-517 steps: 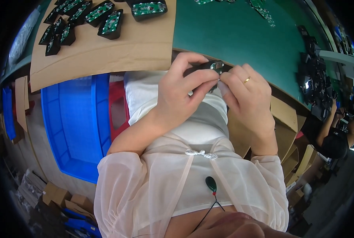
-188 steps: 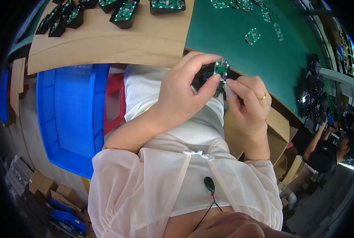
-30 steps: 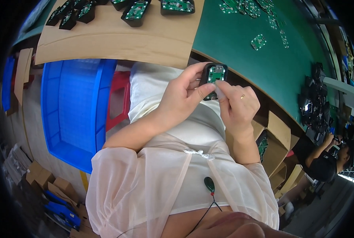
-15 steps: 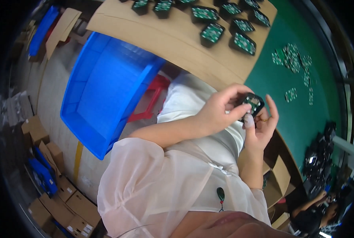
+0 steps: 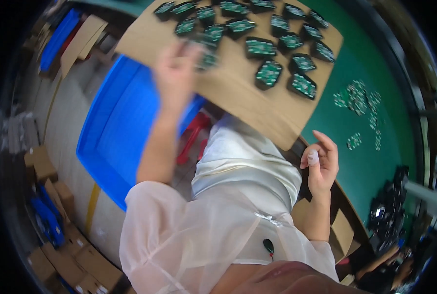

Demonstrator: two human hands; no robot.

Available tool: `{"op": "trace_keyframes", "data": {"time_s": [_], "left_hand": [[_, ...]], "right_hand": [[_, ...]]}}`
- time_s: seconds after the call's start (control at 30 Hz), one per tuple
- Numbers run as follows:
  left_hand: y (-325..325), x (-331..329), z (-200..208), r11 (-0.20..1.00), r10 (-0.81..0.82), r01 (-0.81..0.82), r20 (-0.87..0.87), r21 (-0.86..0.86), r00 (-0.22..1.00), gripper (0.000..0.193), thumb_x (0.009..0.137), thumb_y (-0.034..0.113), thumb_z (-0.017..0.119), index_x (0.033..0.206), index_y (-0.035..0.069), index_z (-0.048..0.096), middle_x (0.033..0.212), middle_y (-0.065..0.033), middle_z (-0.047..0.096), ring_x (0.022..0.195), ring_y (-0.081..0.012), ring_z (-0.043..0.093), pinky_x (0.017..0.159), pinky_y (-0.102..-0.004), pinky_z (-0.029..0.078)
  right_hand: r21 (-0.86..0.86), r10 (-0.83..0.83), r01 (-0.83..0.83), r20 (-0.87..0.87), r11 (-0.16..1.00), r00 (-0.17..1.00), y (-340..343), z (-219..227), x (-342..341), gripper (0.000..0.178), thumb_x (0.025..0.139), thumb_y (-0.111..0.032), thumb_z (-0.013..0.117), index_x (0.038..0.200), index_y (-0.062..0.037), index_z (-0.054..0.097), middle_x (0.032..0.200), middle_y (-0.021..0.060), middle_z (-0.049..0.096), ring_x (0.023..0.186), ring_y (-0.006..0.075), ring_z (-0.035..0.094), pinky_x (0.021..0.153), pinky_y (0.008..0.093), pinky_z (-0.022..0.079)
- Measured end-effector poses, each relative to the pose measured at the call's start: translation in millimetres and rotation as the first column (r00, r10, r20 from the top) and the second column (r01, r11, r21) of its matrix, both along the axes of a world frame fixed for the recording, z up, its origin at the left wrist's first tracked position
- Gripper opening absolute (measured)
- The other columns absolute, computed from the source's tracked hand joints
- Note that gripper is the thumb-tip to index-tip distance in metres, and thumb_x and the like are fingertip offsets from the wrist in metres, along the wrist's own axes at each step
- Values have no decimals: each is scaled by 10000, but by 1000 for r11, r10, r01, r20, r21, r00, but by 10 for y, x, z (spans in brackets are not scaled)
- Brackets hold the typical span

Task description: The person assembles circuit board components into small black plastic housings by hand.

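Note:
My left hand (image 5: 177, 66) is stretched over the cardboard sheet at the left, smeared by motion. At its fingertips is a blurred black housing with a green circuit board (image 5: 207, 60); whether the fingers grip it I cannot tell. Several similar housings stand on the sheet, such as one near the front (image 5: 268, 74) and another beside it (image 5: 303, 86). My right hand (image 5: 322, 164) is raised by the edge of the green table. Its fingers are partly bent and apart, holding nothing, and a whitish cover sits on one fingertip.
The cardboard sheet (image 5: 248, 110) overhangs the green table (image 5: 358, 179). Loose green circuit boards (image 5: 358, 98) lie in a heap on the right, and dark glossy parts (image 5: 390, 206) are piled further down. A large blue bin (image 5: 118, 142) stands left of my lap, with a red stool (image 5: 195, 134) beside it.
Both hands were together around one housing over my lap. My left hand has swung far left over the cardboard sheet; my right hand has stayed near the table edge without the housing.

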State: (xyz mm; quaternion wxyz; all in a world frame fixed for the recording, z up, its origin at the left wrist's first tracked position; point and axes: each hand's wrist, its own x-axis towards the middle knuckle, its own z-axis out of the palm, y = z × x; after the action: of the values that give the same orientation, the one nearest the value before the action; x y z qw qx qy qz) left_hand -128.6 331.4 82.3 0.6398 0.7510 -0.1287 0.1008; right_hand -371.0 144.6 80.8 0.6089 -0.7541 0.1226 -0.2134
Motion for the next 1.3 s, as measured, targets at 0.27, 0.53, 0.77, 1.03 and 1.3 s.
{"op": "trace_keyframes", "data": {"time_s": [0.27,0.53,0.77,1.03,1.3], "left_hand": [[1687,2479,-1070,969,131,-65,-270,240,954,342,826,383,586,931,57,579,546,-15,513,401,-80,427,346,-213,291],[986,2223,-697,910,212,-181,-44,373,976,505,887,466,464,1108,18,539,630,-85,558,453,-126,486,369,-225,347],[744,1472,-401,712,388,-595,497,373,776,430,901,334,507,1112,-41,517,945,-153,577,791,-167,548,669,-246,462],[-298,-363,66,976,-202,154,380,151,903,238,942,113,409,1119,-19,497,985,-95,538,714,-116,482,634,-230,426],[-1484,-1732,-7,333,-926,787,-337,-520,168,433,928,152,449,1306,5,300,1171,-169,451,916,-193,575,678,-287,536]], "right_hand": [[180,-303,329,-158,927,940,-491,194,-268,209,892,-68,480,1090,-18,526,691,8,509,571,48,464,489,180,386],[-734,-924,667,157,128,349,-2182,67,-1172,208,808,-209,603,968,-76,598,745,43,557,676,191,550,605,311,452],[-991,-992,-131,2,15,-125,-3488,53,-1827,233,795,-244,558,952,-91,636,1004,86,605,959,252,558,759,420,432],[-975,-973,-211,18,-68,229,-3380,83,-1549,168,774,-188,560,905,-112,631,893,26,623,889,215,584,704,368,455],[-996,-258,56,38,63,965,-1080,347,-833,236,639,-140,603,872,-104,621,870,2,579,748,168,535,570,298,374]]}}
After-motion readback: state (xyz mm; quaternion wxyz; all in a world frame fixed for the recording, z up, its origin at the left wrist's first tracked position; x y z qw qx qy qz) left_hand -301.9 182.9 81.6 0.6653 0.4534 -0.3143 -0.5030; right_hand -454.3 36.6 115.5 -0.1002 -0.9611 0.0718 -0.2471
